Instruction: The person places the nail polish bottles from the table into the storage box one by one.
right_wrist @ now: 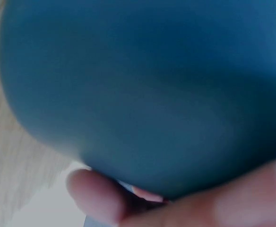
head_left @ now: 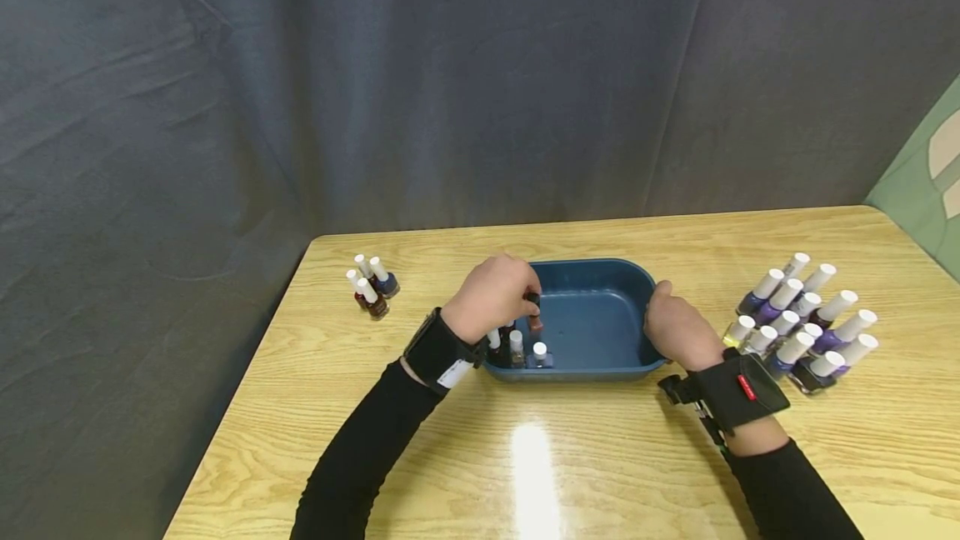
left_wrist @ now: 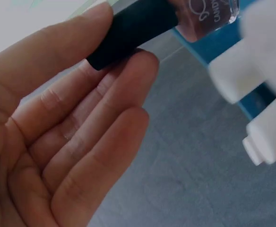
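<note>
My left hand (head_left: pixel 493 297) pinches the black cap (left_wrist: pixel 133 30) of a nail polish bottle (head_left: pixel 535 322) between thumb and fingers. The bottle is pinkish brown with white lettering and hangs cap-up over the left part of a blue plastic tub (head_left: pixel 600 327). Beside it in the tub stand several white-capped nail polish bottles (head_left: pixel 517 344), partly hidden by my wrist. At the tub's right end, my right hand (head_left: pixel 678 325) grips the rim, its thumb (right_wrist: pixel 251 203) close along the wall in the right wrist view.
A small group of white-capped bottles (head_left: pixel 371 286), dark red and blue, stands on the wooden table (head_left: pixel 300 423) at the left. To the right of my right hand is a larger cluster of bottles (head_left: pixel 802 319), mostly purple and dark. A grey curtain (head_left: pixel 480 90) hangs behind the table.
</note>
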`<state>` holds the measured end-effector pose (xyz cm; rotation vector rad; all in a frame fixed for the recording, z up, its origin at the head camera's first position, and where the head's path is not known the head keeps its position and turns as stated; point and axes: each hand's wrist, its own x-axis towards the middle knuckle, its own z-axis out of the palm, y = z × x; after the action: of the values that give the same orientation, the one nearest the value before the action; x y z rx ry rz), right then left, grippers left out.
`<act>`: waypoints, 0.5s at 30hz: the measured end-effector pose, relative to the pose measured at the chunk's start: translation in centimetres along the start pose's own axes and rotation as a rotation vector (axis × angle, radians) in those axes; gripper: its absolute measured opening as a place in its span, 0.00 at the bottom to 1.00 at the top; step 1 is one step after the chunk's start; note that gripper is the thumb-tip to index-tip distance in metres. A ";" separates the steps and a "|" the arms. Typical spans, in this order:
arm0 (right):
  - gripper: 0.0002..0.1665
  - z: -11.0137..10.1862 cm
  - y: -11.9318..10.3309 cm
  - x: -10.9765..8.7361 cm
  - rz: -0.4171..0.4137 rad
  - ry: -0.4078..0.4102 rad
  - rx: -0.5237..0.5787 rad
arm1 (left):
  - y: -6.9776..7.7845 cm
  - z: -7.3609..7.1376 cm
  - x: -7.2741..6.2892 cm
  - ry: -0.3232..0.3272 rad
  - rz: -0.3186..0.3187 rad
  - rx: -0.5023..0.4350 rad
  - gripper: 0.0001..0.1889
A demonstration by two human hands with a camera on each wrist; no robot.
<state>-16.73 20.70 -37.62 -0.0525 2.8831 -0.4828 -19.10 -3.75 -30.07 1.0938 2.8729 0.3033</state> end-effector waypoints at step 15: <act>0.31 0.0 -0.2 0.2 0.050 -0.032 0.017 | 0.5 2.0 0.0 -0.055 0.015 0.131 0.02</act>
<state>-16.89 20.47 -37.54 0.0143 2.8417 -0.4924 -18.52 -3.04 -31.90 1.1247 2.8725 0.0859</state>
